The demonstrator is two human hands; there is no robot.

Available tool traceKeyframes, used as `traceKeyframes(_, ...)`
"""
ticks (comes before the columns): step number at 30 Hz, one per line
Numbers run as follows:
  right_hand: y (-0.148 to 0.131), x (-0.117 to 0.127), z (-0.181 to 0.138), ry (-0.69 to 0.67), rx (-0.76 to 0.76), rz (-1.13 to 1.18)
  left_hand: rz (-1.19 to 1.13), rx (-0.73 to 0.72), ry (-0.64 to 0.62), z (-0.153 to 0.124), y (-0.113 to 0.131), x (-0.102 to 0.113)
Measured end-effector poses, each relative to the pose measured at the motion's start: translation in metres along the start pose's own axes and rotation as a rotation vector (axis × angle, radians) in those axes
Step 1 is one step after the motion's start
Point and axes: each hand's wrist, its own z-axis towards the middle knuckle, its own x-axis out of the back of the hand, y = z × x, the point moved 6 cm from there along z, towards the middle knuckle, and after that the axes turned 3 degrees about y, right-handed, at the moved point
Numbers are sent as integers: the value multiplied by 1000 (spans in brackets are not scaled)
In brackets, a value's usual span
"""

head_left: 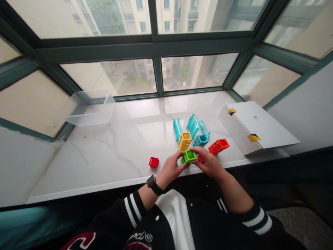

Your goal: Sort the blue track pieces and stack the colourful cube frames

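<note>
- Green block: we hold it between our left hand and right hand, the fingers of both closed on it.
- Yellow block: we see it just beyond the green one.
- Orange block: right of the green one.
- Red block: left of the green one, apart from it.

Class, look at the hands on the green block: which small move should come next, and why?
Perhaps let the right hand steady the green block while the left hand reaches for the small red block: both hands hold the green one, and the red one lies apart on the left hand's side.
</note>
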Motion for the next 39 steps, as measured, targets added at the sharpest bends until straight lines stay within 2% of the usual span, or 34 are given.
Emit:
traceKeyframes(14,7,-2,-2,-35,-18,7,-10,-20,-33,1,1,-1)
traceKeyframes(21,4,-1,-2,-35,18,-40,33,-8,-36,0,0,-3)
traceKeyframes(25,2,-2,-2,-33,29,-60,47,-52,-41,-1,4,-1)
traceKeyframes(28,4,-3,-3,-28,39,-76,72,-83,7,-2,-2,16)
traceKeyframes(31,5,-4,-4,-14,50,-94,177,-48,154,-6,-22,52)
traceKeyframes(34,5,-4,-3,-13,63,-103,309,-18,233,-18,-49,90)
traceKeyframes(37,3,-3,-2,-24,64,-107,398,11,230,-37,-72,115)
traceKeyframes(39,2,-1,-2,-29,62,-114,418,21,170,-50,-85,121)
